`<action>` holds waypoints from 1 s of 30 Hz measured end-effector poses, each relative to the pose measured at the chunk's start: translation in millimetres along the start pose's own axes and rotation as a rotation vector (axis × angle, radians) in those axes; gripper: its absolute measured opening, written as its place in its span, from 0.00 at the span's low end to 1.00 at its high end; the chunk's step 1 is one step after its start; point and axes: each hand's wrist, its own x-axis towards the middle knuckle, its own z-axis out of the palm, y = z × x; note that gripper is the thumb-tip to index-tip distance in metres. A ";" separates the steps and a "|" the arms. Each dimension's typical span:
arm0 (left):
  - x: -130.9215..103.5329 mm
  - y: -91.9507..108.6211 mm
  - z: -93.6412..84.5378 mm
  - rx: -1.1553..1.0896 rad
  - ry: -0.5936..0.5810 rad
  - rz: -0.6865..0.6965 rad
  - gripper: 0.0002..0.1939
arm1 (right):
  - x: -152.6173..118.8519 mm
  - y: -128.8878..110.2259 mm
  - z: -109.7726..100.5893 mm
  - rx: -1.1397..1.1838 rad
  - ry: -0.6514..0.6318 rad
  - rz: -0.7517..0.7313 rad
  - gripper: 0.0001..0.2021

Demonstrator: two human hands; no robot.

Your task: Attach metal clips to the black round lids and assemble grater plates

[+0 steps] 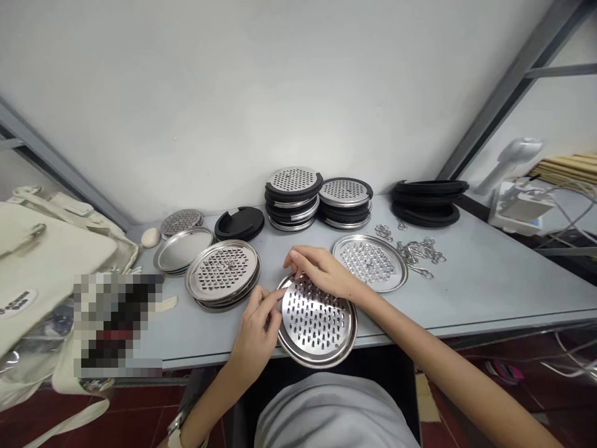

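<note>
Close to the table (489, 292) edge, both hands, left (256, 330) and right (321, 270), grasp a perforated metal disc (317, 323). Disc stacks (222, 272), black rings (429, 202) and metal clips (417, 252) surround it. No writing is legible.

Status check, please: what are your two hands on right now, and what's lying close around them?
Both hands, left and right, grip perforated steel disc at table edge. Disc stack left, single disc and hooks right.

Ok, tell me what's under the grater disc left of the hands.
The perforated grater disc tops a stack of similar steel discs; only their rims show. Count and hole patterns are hidden.
</note>
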 end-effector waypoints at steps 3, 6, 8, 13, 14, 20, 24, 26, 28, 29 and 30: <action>-0.4 -1.8 -2.3 -0.015 -0.033 0.021 0.18 | 0.6 2.4 1.0 0.022 0.012 0.007 0.22; 0.6 -1.4 -4.5 -0.047 -0.041 0.006 0.16 | 1.5 6.0 3.7 0.047 0.025 0.029 0.23; 1.5 -0.8 -5.3 -0.066 -0.039 -0.011 0.14 | 2.4 9.3 6.4 0.069 0.030 0.042 0.23; 2.4 -0.4 -5.6 -0.099 -0.024 -0.042 0.11 | 5.1 19.7 12.9 0.146 0.050 0.068 0.24; 2.4 -0.2 -5.6 -0.103 -0.019 -0.049 0.11 | 5.6 21.3 13.8 0.158 0.060 0.075 0.25; 2.1 -0.2 -3.8 -0.170 0.034 -0.154 0.05 | 5.3 21.8 14.3 0.142 0.053 0.079 0.25; 2.2 -2.6 -1.8 -0.228 0.060 -0.202 0.03 | 3.1 16.9 12.5 0.054 -0.019 0.010 0.23; 2.4 -3.4 -1.6 -0.246 0.063 -0.205 0.03 | 1.7 15.0 12.5 -0.017 -0.079 -0.050 0.21; 2.6 -3.7 -2.1 -0.262 0.065 -0.216 0.03 | 0.3 13.7 13.3 -0.089 -0.151 -0.106 0.15; 2.6 -3.7 -2.5 -0.268 0.067 -0.225 0.03 | -0.3 13.1 13.9 -0.124 -0.178 -0.131 0.11; 2.6 -3.7 -2.9 -0.271 0.069 -0.233 0.03 | -0.8 12.6 14.5 -0.159 -0.196 -0.154 0.08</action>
